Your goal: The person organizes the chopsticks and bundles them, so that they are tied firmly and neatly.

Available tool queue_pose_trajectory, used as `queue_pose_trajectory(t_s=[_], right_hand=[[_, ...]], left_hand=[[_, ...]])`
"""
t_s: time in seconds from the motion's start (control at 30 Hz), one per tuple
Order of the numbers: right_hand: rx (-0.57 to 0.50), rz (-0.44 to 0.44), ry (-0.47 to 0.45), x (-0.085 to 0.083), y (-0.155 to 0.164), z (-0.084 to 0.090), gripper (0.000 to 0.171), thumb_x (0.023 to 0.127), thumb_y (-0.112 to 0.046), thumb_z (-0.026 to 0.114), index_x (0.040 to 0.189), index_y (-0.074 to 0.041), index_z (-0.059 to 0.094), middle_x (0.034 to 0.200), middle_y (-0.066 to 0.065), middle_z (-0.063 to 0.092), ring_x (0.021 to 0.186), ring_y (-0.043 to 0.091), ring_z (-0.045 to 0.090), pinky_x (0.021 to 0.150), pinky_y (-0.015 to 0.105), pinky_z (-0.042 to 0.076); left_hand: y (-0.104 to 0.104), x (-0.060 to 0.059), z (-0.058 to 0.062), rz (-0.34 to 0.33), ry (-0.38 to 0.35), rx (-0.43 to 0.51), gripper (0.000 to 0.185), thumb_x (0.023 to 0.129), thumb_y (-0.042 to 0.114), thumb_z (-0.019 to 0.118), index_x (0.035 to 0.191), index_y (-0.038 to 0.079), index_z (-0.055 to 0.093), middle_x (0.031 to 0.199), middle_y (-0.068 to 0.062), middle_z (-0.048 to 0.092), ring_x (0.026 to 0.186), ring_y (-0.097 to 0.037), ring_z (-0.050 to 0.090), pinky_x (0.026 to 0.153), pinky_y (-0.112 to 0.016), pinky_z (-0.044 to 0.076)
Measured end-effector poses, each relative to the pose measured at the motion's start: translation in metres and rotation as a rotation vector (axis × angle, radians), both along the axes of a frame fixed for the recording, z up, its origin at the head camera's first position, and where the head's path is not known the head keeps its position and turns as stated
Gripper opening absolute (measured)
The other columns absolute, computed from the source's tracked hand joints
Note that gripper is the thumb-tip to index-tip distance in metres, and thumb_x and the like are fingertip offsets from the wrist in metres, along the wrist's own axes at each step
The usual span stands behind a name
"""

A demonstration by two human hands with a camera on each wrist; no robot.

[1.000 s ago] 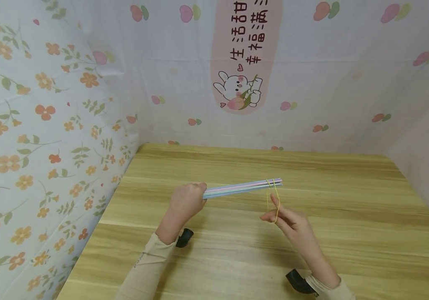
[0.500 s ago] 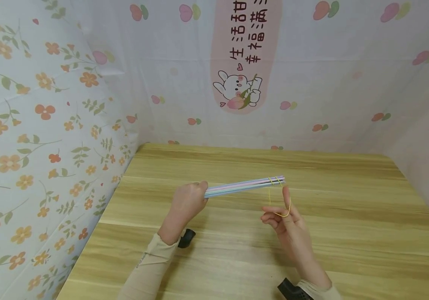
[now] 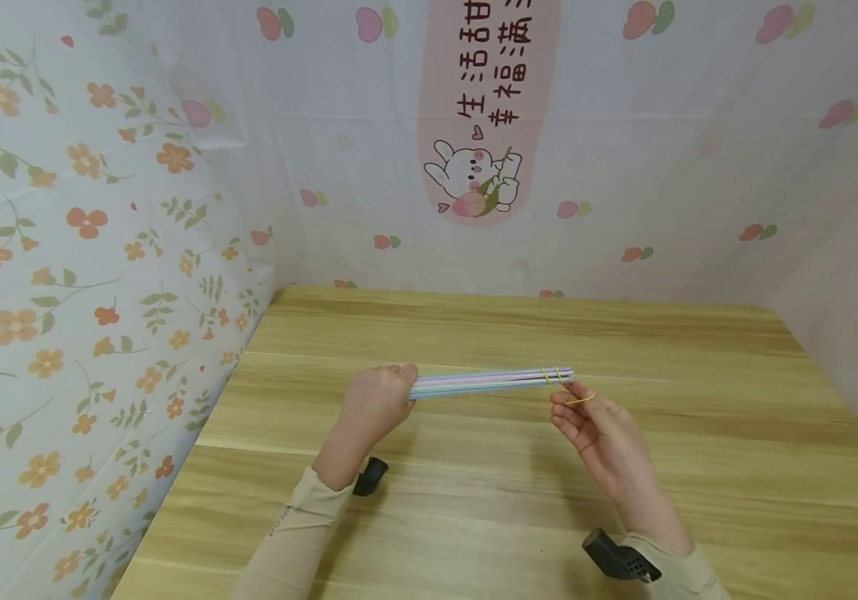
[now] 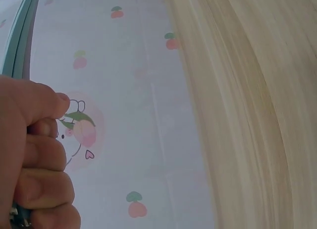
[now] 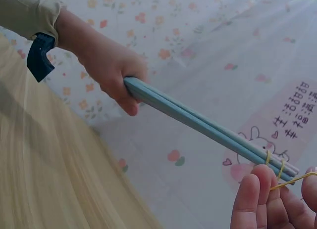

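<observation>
In the head view my left hand (image 3: 378, 406) grips a bundle of pastel chopsticks (image 3: 484, 382) in blue, pink and green. They reach rightward above the table; the gripped ends are hidden in the fist. A yellow rubber band (image 3: 546, 377) is wound about the bundle near its far end. My right hand (image 3: 612, 437) is just below that end, with the band's loose loop (image 3: 580, 400) caught on its curled fingers and thumb. The right wrist view shows the band (image 5: 297, 179) stretched from the chopsticks (image 5: 198, 122) across to the thumb. The left fist (image 4: 39, 155) also fills the left wrist view's edge.
A wood-grain table (image 3: 459, 500) lies below both hands. Patterned cloth (image 3: 368, 167) hangs behind it, and flowered cloth (image 3: 83, 333) on the left. Black wrist mounts (image 3: 616, 557) stick out at the sleeves.
The right hand's thumb and finger, spread inside the band's loop half a second ago, have drawn together and moved up beside the chopstick ends. Those ends dipped slightly; the left hand stays nearly still.
</observation>
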State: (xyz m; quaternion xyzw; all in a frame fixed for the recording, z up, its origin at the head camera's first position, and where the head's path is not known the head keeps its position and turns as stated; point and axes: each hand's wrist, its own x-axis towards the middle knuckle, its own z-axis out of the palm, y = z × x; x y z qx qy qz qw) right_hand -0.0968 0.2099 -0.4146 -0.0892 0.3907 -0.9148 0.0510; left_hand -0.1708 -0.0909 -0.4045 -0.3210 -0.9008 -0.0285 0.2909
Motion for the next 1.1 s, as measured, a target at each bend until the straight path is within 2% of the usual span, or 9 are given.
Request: queue_pose_trajectory(t_s=[0.13, 0.37, 0.67, 1.1], right_hand=[[0.049, 0.017, -0.002, -0.004, 0.005, 0.003, 0.034, 0.103, -0.008, 0.030, 0.108, -0.003, 0.064, 0.101, 0.009, 0.069, 0.094, 0.017, 0.067, 0.085, 0.026, 0.053], [0.150, 0.028, -0.004, -0.009, 0.010, 0.007, 0.032, 0.103, -0.009, 0.032, 0.103, -0.005, 0.064, 0.099, 0.008, 0.069, 0.094, 0.016, 0.068, 0.084, 0.027, 0.053], [0.397, 0.030, -0.011, -0.015, 0.015, 0.018, 0.030, 0.101, -0.007, 0.041, 0.106, -0.013, 0.070, 0.092, 0.002, 0.072, 0.083, 0.010, 0.069, 0.077, 0.023, 0.054], [0.482, 0.015, -0.143, -0.020, 0.012, 0.027, 0.018, 0.097, -0.010, 0.052, 0.097, -0.016, 0.070, 0.085, -0.001, 0.071, 0.076, 0.008, 0.068, 0.072, 0.022, 0.054]], left_hand=[[-0.001, 0.000, 0.000, -0.009, 0.007, -0.014, 0.028, 0.073, 0.011, 0.078, 0.066, 0.011, 0.051, 0.049, 0.003, 0.048, 0.045, -0.004, 0.024, 0.038, -0.018, 0.022], [-0.001, 0.000, 0.002, -0.026, -0.001, -0.027, 0.024, 0.073, 0.011, 0.078, 0.068, 0.010, 0.054, 0.051, 0.001, 0.052, 0.044, -0.004, 0.027, 0.036, -0.019, 0.028], [-0.002, -0.002, 0.005, -0.064, 0.031, -0.033, 0.024, 0.073, 0.008, 0.076, 0.067, 0.011, 0.052, 0.051, 0.001, 0.052, 0.044, -0.004, 0.028, 0.038, -0.020, 0.029], [-0.003, -0.001, 0.008, -0.051, 0.031, -0.061, 0.024, 0.072, 0.011, 0.077, 0.069, 0.011, 0.054, 0.054, 0.002, 0.056, 0.042, -0.005, 0.039, 0.038, -0.021, 0.035]])
